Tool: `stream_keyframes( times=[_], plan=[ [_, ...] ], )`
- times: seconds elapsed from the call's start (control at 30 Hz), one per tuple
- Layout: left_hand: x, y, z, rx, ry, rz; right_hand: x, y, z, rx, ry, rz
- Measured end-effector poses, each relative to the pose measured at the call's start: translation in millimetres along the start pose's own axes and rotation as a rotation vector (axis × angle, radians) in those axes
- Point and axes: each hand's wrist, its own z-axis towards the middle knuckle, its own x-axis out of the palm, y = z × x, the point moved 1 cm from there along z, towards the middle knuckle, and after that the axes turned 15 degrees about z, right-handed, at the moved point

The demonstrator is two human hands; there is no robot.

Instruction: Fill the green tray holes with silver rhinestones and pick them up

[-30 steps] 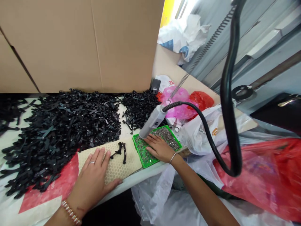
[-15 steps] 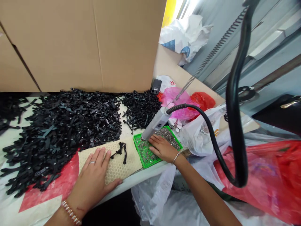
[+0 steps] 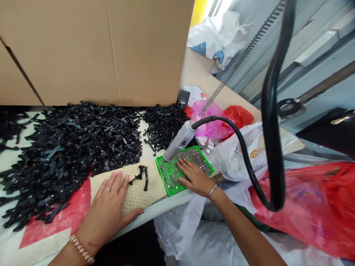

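My left hand (image 3: pixel 111 201) lies flat on a cream honeycomb-patterned mat (image 3: pixel 152 188), its fingers stretched out and holding nothing. Just right of its fingertips, a few black plastic strip parts (image 3: pixel 145 179) rest on the mat. Over a green tray (image 3: pixel 177 191) full of small silvery screws (image 3: pixel 198 157), my right hand (image 3: pixel 197 178) is spread palm down, fingers touching the screws. A grey-white electric screwdriver (image 3: pixel 179 142) hangs at a tilt from a coil spring, its lower end by the tray's far left part, apart from my fingers.
Large heaps of black parts (image 3: pixel 91 140) cover the table behind and left of the mat. A tall cardboard box (image 3: pixel 91 51) stands behind them. The screwdriver's thick black cable (image 3: pixel 269 111) loops at the right, near plastic bags (image 3: pixel 233 155) and a red bag (image 3: pixel 310 210).
My right hand has shifted slightly right across the screws, away from the screwdriver. My left hand stays on the mat. The whole view has shifted a little.
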Motion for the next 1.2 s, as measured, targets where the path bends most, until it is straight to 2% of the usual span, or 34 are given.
stream_keyframes(
  times=[0.07, 0.2, 0.27, 0.5, 0.6, 0.7, 0.8, 0.97, 1.1, 1.2],
  plan=[
    [-0.4, -0.2, 0.2, 0.004, 0.004, 0.006, 1.2, 2.9, 5.0, -0.023, 0.012, 0.003],
    [-1.6, 0.2, 1.1, -0.003, 0.039, 0.003, 5.6, 31.8, 20.9, -0.165, 0.108, 0.035],
    [-1.9, 0.2, 1.4, -0.013, 0.056, -0.001, 5.4, 37.5, 25.2, -0.185, 0.126, 0.042],
    [1.1, 0.1, 0.5, -0.013, 0.049, -0.037, -4.3, -0.1, 21.4, -0.059, 0.048, -0.007],
    [2.6, 1.0, -0.2, -0.009, 0.038, -0.036, 2.8, 4.2, 28.8, -0.114, 0.061, 0.021],
    [2.9, 1.6, -0.8, -0.007, 0.029, -0.036, 11.8, 17.1, 36.0, -0.234, 0.046, 0.085],
    [2.3, 1.6, -1.2, -0.005, 0.025, -0.041, 9.4, 24.2, 38.2, -0.323, 0.024, 0.123],
    [2.4, 1.4, -1.4, -0.006, 0.027, -0.033, -5.7, 28.7, 53.3, -0.153, -0.022, 0.020],
    [3.3, 1.4, -1.7, 0.010, 0.005, -0.008, 3.2, 32.8, 63.1, -0.162, 0.001, -0.008],
    [3.0, 1.3, -1.7, 0.011, 0.005, -0.013, 8.3, 32.5, 49.6, -0.193, 0.040, 0.000]
  ],
)
